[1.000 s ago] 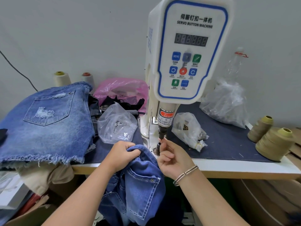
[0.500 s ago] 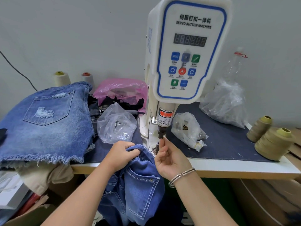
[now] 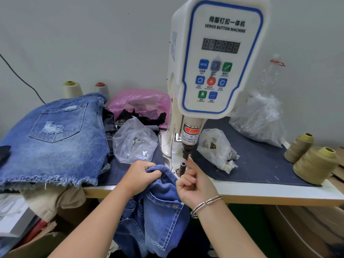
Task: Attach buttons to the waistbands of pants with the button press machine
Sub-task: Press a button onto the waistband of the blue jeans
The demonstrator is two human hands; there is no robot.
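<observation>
right now the left hand [image 3: 138,176] sits low in the middle of the frame. its fingers are curled tight and grip the waistband of the blue pants [image 3: 158,211], bunched at the front edge of the worktop [image 3: 260,190]. the rest of the pants hangs down below the edge.

just to the right, the right hand [image 3: 195,185] is up by the button press machine [image 3: 216,58]. its first finger and thumb reach up to the dark tip under the machine head, right above the small dark post [image 3: 182,167] on the base. the other fingers are curled in. i cannot tell if a button is pinched there, it is too small to see. a silver bracelet [image 3: 205,202] is on that wrist.

at the left of the frame lies a pile of denim shorts [image 3: 54,138]. a clear bag [image 3: 134,142] with small metal bits lies near the machine, and a pink bag [image 3: 139,103] is behind it. another clear bag [image 3: 216,148] lies right of the machine. two big tan thread cones [image 3: 314,164] sit at the right edge.
</observation>
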